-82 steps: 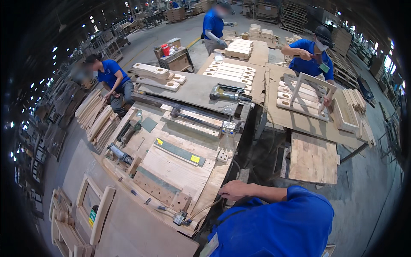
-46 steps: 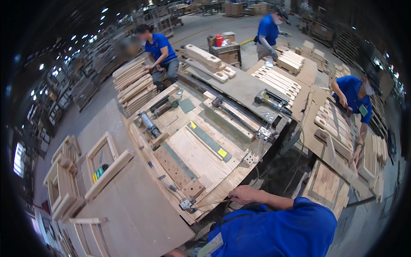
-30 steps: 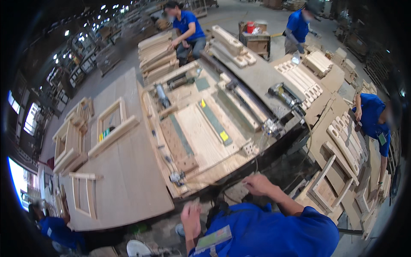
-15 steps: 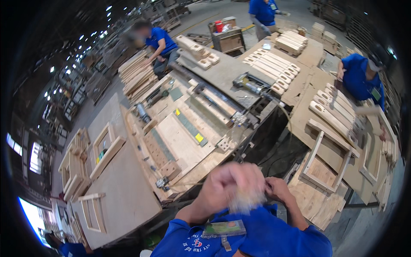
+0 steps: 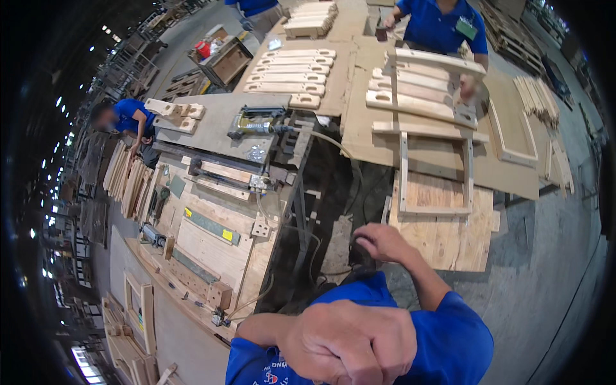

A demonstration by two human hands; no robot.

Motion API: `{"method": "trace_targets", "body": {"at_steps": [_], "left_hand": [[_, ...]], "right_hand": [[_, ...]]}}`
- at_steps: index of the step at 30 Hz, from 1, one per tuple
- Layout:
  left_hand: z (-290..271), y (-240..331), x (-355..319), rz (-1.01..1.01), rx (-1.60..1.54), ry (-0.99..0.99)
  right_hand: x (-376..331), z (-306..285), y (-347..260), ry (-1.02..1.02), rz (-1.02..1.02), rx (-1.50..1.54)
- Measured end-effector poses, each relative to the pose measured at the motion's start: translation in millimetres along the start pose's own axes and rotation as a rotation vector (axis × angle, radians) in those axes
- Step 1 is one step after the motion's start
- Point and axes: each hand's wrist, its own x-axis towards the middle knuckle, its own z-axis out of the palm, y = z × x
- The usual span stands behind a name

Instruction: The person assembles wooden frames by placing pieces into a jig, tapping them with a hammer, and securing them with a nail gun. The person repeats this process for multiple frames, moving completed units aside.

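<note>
Left hand [image 5: 350, 343] filled the lower frame, fingers curled in a closed fist, contents not discernible. Right hand [image 5: 378, 242] was curled shut on a dark object [image 5: 360, 262], mostly hidden, beside the wooden frame [image 5: 436, 173] on the counter [image 5: 449, 240]. Half a second earlier both hands were raised together, blurred
</note>
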Motion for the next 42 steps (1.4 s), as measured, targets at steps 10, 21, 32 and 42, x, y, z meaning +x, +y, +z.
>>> {"method": "trace_targets", "body": {"at_steps": [10,21,32,42], "left_hand": [[-92,15,-102,-0.555,0.634,0.694],[-94,0,-332,-1.43,1.259,1.18],[-108,19,-318,-1.088,1.353,0.917],[-49,152,-260,0.066,1.794,0.995]], "right_hand": [[54,-119,128,0.38,0.352,-0.371],[121,-216,230,0.05,0.509,-1.072],[28,-177,119,0.009,0.551,-0.759],[134,-144,-102,0.215,0.197,-0.767]]}}
